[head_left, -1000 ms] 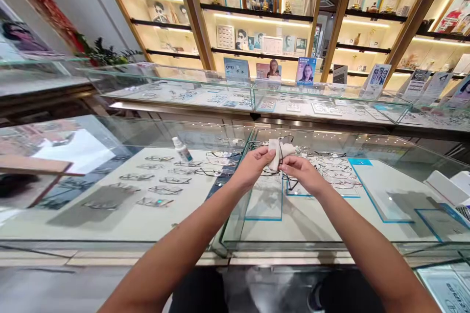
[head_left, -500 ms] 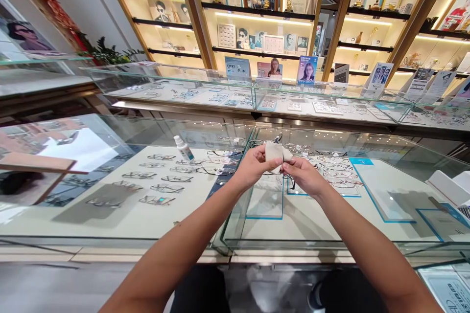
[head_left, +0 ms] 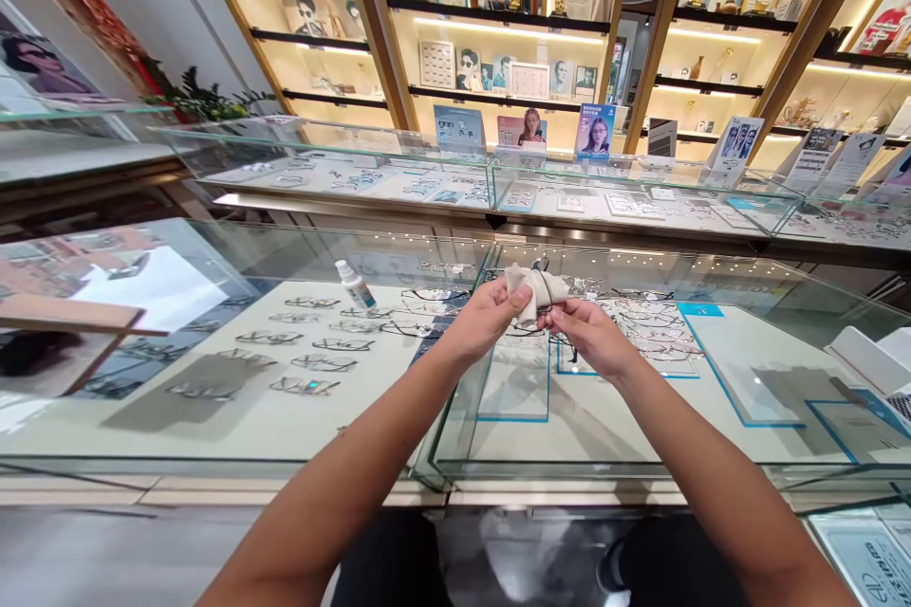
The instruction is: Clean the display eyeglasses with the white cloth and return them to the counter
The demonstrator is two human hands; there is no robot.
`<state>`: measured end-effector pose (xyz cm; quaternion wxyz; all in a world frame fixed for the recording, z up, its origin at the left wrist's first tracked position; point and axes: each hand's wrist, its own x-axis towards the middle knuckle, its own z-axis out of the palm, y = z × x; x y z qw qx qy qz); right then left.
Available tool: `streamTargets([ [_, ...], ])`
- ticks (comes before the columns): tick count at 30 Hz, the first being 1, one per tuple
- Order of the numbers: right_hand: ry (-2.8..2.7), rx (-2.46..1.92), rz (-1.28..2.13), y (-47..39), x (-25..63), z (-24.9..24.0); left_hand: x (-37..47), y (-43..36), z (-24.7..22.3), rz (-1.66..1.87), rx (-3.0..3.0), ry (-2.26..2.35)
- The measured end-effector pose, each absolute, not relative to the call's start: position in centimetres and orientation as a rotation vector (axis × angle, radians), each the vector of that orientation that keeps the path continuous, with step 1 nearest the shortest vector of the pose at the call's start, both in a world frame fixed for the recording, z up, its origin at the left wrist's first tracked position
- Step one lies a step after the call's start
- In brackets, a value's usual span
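A pale cloth (head_left: pixel 525 290) is pinched in my left hand (head_left: pixel 491 318), and part of it wraps about a lens of a pair of dark-framed glasses (head_left: pixel 547 286). My right hand (head_left: pixel 590 334) is closed on the same glasses, its thumb and fingertips at the lower part of the frame. A dark temple arm sticks up above the cloth, and another dark arm hangs below near the right fingers. Both hands are held above the glass counter, almost touching each other. Some of the frame is hidden by the cloth and fingers.
A white spray bottle (head_left: pixel 354 285) stands on the glass display case (head_left: pixel 455 417) to the left. Rows of glasses (head_left: pixel 324 362) lie inside the case. At the right is a white stand (head_left: pixel 864 360). Another glass counter (head_left: pixel 399 147) with upright cards runs behind.
The cloth has shifted and bunched up, showing more of the dark frame's rim. My fingers have moved slightly around it, with the right hand a little lower.
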<state>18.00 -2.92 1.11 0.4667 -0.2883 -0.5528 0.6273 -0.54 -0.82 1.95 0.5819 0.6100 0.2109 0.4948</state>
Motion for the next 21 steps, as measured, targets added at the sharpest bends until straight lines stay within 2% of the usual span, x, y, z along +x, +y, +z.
streamTargets([
  [14, -1.423, -0.69, 1.547, -3.7, 16.9, 0.4, 0.3, -1.6, 1.4, 1.284, 1.338, 0.64],
  [21, -1.223, -0.719, 1.438, -3.0, 18.6, 1.8, 0.1, -0.7, 1.7, 1.315, 1.223, 0.605],
])
